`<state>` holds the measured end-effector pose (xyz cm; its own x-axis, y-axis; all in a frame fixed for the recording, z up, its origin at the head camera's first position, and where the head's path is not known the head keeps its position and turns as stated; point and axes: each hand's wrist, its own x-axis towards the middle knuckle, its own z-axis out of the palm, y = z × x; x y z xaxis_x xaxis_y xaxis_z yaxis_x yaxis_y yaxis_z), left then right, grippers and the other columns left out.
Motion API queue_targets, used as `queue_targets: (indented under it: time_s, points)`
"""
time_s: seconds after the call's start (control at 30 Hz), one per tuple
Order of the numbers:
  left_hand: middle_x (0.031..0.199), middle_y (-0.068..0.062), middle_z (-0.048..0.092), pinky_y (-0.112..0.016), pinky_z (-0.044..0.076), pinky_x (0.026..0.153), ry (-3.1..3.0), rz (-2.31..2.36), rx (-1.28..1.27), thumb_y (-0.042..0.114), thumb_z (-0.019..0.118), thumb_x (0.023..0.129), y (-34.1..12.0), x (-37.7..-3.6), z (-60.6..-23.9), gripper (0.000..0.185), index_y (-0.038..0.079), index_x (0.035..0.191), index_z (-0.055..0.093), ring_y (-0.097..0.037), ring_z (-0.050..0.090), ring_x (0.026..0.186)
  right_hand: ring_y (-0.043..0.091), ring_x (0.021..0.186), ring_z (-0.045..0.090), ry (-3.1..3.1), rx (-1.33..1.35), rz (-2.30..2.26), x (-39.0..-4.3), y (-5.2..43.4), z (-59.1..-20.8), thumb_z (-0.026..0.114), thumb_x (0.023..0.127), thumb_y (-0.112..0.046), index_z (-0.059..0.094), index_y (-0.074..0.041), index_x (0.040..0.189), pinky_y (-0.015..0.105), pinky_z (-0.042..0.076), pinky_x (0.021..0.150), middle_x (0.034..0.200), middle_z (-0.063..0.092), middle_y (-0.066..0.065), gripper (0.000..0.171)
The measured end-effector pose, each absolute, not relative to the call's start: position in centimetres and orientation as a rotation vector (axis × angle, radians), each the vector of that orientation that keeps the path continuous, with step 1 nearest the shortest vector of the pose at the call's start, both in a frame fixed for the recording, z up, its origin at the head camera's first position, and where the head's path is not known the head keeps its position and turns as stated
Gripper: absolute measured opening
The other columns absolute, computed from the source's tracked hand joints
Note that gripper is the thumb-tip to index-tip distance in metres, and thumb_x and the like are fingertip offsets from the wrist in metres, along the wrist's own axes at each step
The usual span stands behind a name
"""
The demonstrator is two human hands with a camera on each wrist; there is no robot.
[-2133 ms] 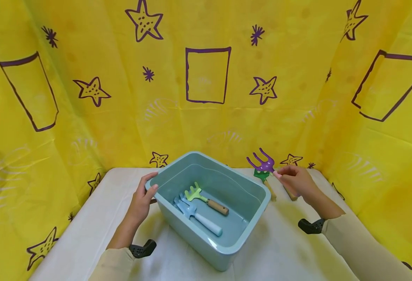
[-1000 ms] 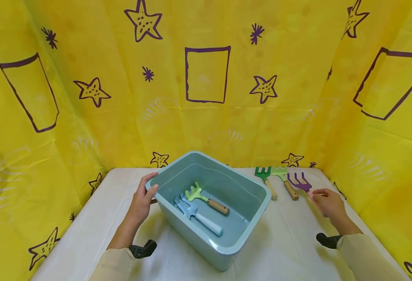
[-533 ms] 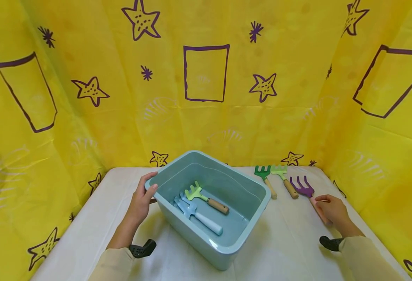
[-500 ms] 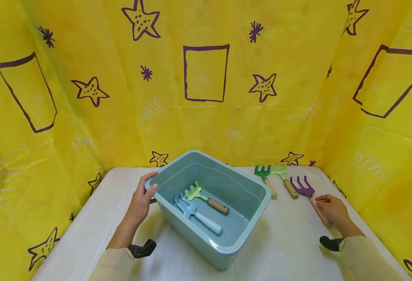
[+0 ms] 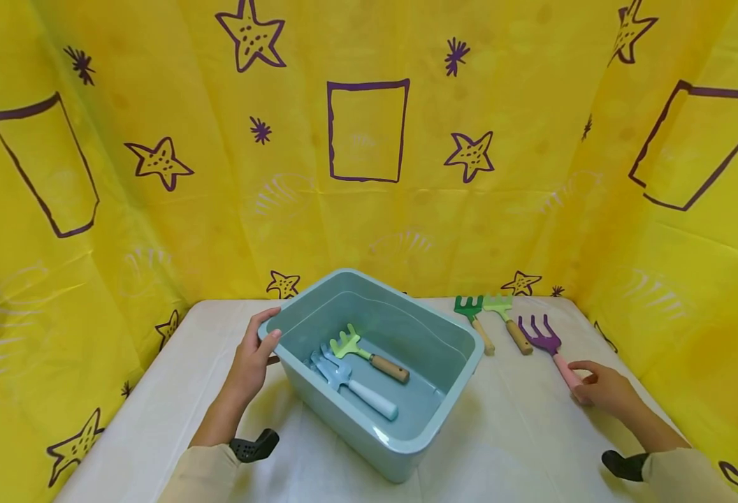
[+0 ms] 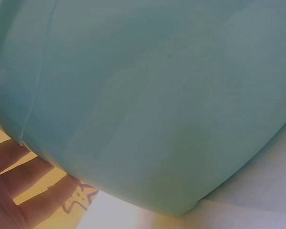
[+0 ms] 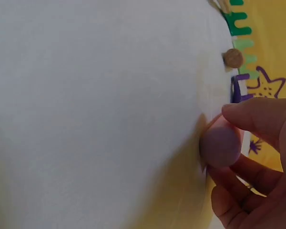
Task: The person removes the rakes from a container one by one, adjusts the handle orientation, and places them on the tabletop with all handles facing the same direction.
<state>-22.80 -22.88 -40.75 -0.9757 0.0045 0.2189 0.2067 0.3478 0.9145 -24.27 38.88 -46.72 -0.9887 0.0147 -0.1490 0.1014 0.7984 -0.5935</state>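
The right hand (image 5: 604,391) lies on the desk (image 5: 520,433) at the pink handle end of the purple fork (image 5: 548,349). Its grip is loose: in the right wrist view the thumb and curved fingers (image 7: 257,117) sit around the handle's rounded end (image 7: 220,145) and touch it, but whether they pinch it cannot be told. The purple fork lies flat on the desk, tines pointing to the back wall, just right of a light green rake (image 5: 507,320) and a dark green rake (image 5: 472,318), both with wooden handles, side by side and flat.

The left hand (image 5: 252,360) grasps the near-left rim of the teal bin (image 5: 369,433), thumb over the edge and fingers (image 6: 19,191) against the outer wall. The bin stands on the desk, well apart from the fork. Inside it lie a light green rake with a wooden handle (image 5: 369,356) and a pale blue tool (image 5: 350,388), touching at their heads.

A yellow cloth with purple stars (image 5: 369,133) hangs behind and at both sides.
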Motion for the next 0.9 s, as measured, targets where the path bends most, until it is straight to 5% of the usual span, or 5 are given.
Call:
queue_targets:
  time_s: [0.2, 0.5, 0.7, 0.9]
  points:
    - [0.149, -0.015, 0.038, -0.061, 0.046, 0.090, -2.407, -1.668, -0.206, 0.033, 0.044, 0.103, -23.4, -23.7, -42.0, 0.047, 0.026, 0.147, 0.031, -0.044, 0.046, 0.124, 0.021, 0.068, 0.052, 2.957, -0.053, -0.743, -23.0, 38.7, -46.8, 0.074, 0.084, -0.021, 0.049, 0.007, 0.131, 0.033, 0.045, 0.058, 0.081, 0.061, 0.006, 0.060]
    - [0.149, -0.013, 0.038, -0.062, 0.045, 0.091, -2.403, -1.655, -0.187, 0.037, 0.045, 0.102, -23.5, -23.5, -42.3, 0.047, 0.030, 0.146, 0.032, -0.044, 0.046, 0.124, 0.021, 0.064, 0.048, 3.039, -0.070, -0.612, -23.4, 38.3, -46.8, 0.070, 0.086, -0.020, 0.049, 0.006, 0.133, 0.032, 0.040, 0.055, 0.076, 0.057, 0.006, 0.058]
    - [0.149, -0.013, 0.039, -0.061, 0.047, 0.090, -2.400, -1.640, -0.192, 0.037, 0.045, 0.102, -23.5, -23.6, -42.2, 0.046, 0.030, 0.146, 0.032, -0.042, 0.047, 0.123, 0.024, 0.070, 0.052, 3.055, -0.054, -0.598, -25.0, 38.3, -46.8, 0.067, 0.088, -0.020, 0.048, 0.008, 0.134, 0.037, 0.046, 0.059, 0.083, 0.061, 0.011, 0.057]
    - [0.148, -0.013, 0.040, -0.060, 0.048, 0.089, -2.398, -1.642, -0.208, 0.037, 0.045, 0.102, -23.4, -23.8, -42.1, 0.046, 0.029, 0.146, 0.032, -0.042, 0.048, 0.123, 0.024, 0.066, 0.051, 3.004, -0.022, -0.620, -26.5, 38.4, -46.6, 0.064, 0.089, -0.017, 0.043, 0.009, 0.137, 0.049, 0.048, 0.068, 0.068, 0.056, 0.006, 0.058]
